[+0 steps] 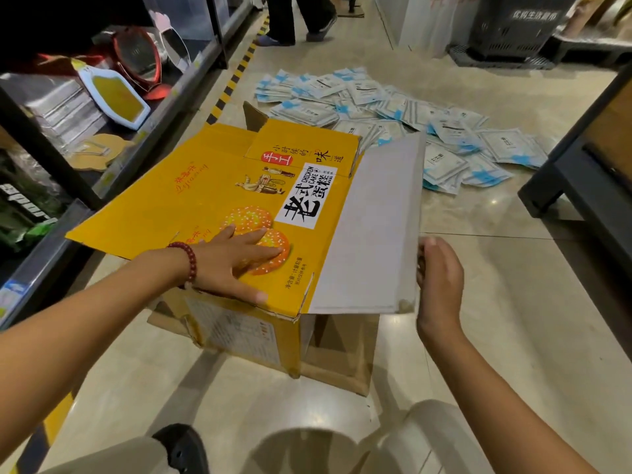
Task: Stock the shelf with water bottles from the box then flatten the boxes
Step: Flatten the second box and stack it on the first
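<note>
Box (219, 186): yellow, on the floor (496, 302) beside the shelf (54, 254). Your left hand (236, 258): fingers straight and spread, pressing flat on the top panel. Your right hand (439, 271): fingers curled round the grey flap's (372, 234) outer edge.

The box (219, 200) stands on the floor (513, 302) just right of the shelf (61, 186); packets (393, 111) lie scattered on the floor behind it

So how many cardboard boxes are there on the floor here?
1 for certain: the yellow box, under the left hand, its grey flap gripped by the right hand. Brown cardboard beneath may be a second box; I cannot tell.
</note>
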Motion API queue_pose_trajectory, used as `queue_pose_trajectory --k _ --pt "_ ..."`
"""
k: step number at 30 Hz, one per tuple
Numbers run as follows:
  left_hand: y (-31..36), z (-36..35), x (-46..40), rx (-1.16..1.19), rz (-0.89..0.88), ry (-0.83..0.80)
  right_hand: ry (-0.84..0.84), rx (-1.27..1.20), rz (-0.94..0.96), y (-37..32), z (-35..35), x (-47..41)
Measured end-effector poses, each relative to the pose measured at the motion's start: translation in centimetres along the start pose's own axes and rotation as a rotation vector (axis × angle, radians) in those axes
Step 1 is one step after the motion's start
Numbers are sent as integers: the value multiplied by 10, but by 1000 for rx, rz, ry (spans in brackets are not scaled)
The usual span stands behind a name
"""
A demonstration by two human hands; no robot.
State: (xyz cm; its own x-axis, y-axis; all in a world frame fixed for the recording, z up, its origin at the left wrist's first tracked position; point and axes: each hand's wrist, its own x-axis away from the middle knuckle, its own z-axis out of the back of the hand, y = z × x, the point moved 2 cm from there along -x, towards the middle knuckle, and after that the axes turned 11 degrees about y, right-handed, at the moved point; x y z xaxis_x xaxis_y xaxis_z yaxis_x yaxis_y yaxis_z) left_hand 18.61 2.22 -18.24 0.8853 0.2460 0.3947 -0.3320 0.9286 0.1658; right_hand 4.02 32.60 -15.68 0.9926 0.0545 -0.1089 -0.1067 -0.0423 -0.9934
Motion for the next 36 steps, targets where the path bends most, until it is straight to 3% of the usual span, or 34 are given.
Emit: queue_pose_trajectory --k 2,3,4,6,8,10,12,13,16,17,19,24,28,30,33,34,36 --pt "-143 -57 -43 296 190 42 -117 -26 128 -13 -27 14" --pt "-184 -66 -51 389 285 91 -212 13 199 -16 -41 23" --pt "-196 -59 -49 512 263 198 -331 82 289 -18 -55 33" --pt "-158 -38 -36 770 220 336 -598 288 463 -10 -79 53" --pt "-45 30 19 824 248 393 -787 493 535 9 -94 70" --pt "-32 39 24 848 251 380 -890 625 587 24 -101 80" --pt "-4 41 25 734 235 368 -917 625 597 25 -103 81" --pt "6 36 20 541 193 326 -892 572 553 21 -101 78" --pt "31 17 17 126 17 152 -637 518 465 15 -89 57" --pt "27 8 14 45 58 105 -570 573 434 17 -85 49" --pt "25 3 9 -1 93 101 -549 706 412 20 -78 36" --pt "27 11 -1 1 108 161 -635 1039 583 17 -53 28" --pt "32 15 -8 19 148 187 -782 1223 412 15 -35 23" --pt "34 16 -13 20 156 185 -978 1202 259 15 -27 28" --pt "35 16 -18 55 160 196 -1293 924 -280 11 -18 39" --pt "33 16 -18 73 157 195 -1310 871 -348 11 -19 36" --pt "30 15 -18 103 157 185 -1119 863 -237 16 -30 15"
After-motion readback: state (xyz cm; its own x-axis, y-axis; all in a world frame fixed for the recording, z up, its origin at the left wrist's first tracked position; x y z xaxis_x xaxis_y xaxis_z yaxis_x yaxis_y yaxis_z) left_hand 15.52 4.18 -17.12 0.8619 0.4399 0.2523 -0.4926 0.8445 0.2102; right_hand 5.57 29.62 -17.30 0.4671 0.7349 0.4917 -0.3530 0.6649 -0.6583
